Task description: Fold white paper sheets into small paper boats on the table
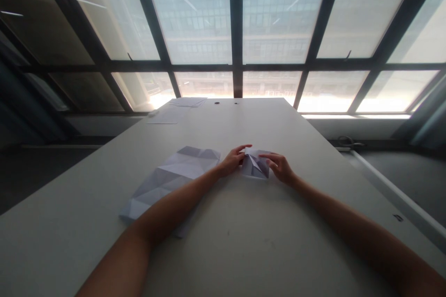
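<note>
A small folded piece of white paper [254,170] lies in front of me near the middle of the table, with raised flaps and creases. At its left edge, my left hand [232,161] grips it, index finger stretched past the far corner. My right hand [280,168] holds the right side, its fingers reaching over the top flap. The thumbs are partly hidden. Left of the hands is a larger creased sheet of paper [163,176], unfolded with many fold lines; my left forearm covers part of it.
The long white table [237,236] runs toward large windows. Flat white sheets [165,115] lie at its far left end. Two small dark spots mark the far end. A small dark object [397,217] sits near the right edge. A cable [345,141] is beyond that edge.
</note>
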The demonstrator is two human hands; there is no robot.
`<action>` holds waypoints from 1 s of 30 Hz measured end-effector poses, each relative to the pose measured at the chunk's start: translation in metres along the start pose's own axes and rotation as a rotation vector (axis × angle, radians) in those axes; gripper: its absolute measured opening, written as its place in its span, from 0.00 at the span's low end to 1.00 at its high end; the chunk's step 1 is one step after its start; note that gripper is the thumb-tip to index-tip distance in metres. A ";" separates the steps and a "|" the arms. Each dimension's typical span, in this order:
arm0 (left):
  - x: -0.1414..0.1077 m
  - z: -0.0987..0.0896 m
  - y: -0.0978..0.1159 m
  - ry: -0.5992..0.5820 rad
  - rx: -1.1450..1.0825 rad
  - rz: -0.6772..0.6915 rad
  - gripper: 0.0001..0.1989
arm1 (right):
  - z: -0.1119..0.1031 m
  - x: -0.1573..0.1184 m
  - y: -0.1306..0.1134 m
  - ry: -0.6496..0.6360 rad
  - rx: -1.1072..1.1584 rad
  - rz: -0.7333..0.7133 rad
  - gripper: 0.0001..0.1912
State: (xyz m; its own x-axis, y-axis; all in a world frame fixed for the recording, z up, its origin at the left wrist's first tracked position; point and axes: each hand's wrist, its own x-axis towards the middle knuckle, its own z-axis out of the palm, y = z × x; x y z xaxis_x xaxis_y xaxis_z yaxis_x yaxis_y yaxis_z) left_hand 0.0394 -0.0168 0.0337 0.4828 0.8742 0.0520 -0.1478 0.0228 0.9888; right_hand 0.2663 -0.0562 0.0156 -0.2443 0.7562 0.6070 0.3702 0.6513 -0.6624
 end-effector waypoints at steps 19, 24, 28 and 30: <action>-0.003 -0.003 0.003 -0.127 0.080 0.000 0.44 | 0.006 0.003 0.014 0.130 0.143 0.190 0.24; 0.001 -0.005 -0.003 -0.109 0.044 0.005 0.39 | 0.006 0.004 0.016 0.124 0.261 0.251 0.32; 0.003 -0.002 -0.004 -0.144 0.048 0.000 0.30 | 0.005 0.005 0.015 0.155 0.288 0.284 0.31; 0.003 0.000 -0.005 -0.114 0.047 -0.002 0.29 | 0.005 0.005 0.013 0.163 0.278 0.281 0.28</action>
State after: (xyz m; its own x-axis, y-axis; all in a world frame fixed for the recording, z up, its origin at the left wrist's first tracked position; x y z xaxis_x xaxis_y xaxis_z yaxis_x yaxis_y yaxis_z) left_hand 0.0414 -0.0138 0.0289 0.5788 0.8130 0.0632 -0.1079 -0.0005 0.9942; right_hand 0.2657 -0.0439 0.0079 -0.0151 0.9015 0.4326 0.1413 0.4302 -0.8916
